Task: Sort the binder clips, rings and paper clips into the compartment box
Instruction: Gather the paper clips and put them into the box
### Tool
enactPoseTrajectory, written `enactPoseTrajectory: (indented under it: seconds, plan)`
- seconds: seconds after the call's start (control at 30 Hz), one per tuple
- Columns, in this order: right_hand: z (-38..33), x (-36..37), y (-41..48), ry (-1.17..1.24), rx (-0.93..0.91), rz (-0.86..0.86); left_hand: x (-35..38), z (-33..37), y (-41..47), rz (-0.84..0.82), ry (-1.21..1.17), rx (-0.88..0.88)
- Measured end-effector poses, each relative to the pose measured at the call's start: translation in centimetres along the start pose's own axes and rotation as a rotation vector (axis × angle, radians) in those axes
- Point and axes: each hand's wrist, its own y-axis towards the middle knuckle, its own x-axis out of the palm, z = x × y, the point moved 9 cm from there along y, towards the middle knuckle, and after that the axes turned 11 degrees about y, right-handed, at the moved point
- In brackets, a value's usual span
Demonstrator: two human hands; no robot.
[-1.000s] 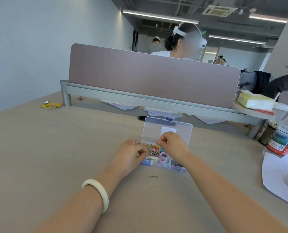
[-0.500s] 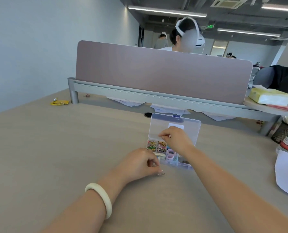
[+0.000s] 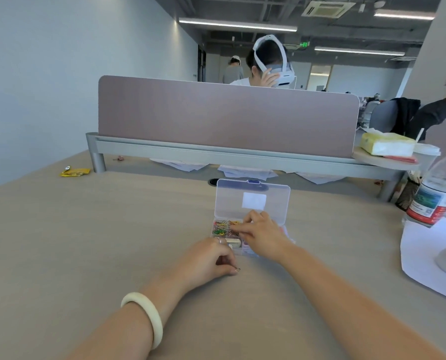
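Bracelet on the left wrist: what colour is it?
The bracelet is plain cream-white, seen best in the head view.

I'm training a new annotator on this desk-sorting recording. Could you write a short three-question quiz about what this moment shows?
1. True or false: the compartment box is closed.
2. Which hand pinches the loose paper clip lying on the table? A) left hand B) right hand C) neither
3. Fill in: the right hand reaches its fingers over the compartment that holds coloured ____.

Key: 1 false, its lid stands open; 2 A; 3 paper clips.
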Motion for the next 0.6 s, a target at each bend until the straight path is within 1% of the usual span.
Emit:
enactPoseTrajectory:
  seconds: [0.17,0.43,0.53,0.6]
  plan:
    - [-0.2,-0.8,0.2,0.058,-0.017,0.077,0.1,0.2,0.2,-0.010,0.017,0.027]
    - [-1.3,0.4,0.5,0.017,-0.034,0.013,0.5,0.0,0.4,-0.018,0.044,0.023]
    - [-1.8,0.7,0.5,-0.023,-0.050,-0.020,0.5,0.1,0.5,-0.026,0.097,0.032]
    - [-1.9,0.7,0.5,-0.006,-0.056,-0.018,0.5,0.2,0.5,-0.024,0.136,0.036]
